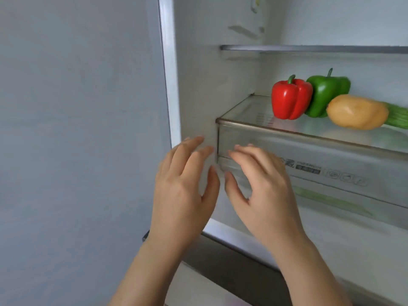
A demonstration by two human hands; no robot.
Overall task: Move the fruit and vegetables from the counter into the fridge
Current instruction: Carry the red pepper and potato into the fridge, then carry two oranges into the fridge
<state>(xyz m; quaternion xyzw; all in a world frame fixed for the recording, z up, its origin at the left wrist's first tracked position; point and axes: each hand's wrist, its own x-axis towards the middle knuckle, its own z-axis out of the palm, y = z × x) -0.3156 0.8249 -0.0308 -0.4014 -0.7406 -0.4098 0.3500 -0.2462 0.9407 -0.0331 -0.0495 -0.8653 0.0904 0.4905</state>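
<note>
Inside the open fridge, a red bell pepper (290,99), a green bell pepper (325,92), a yellow-brown potato (356,111) and a green cucumber (398,117) lie on the glass shelf (242,121). Below the shelf is a clear drawer (320,160) with printed labels. My left hand (184,191) hovers with spread fingers by the fridge's left inner wall, empty. My right hand (262,186) is beside it with relaxed fingers in front of the drawer's left end; whether it touches the drawer is unclear.
A second glass shelf (309,48) runs above. The fridge's left frame (171,74) stands beside a plain grey wall (77,129). A lower clear bin (331,197) shows something green inside. The fridge's bottom sill (231,237) lies under my hands.
</note>
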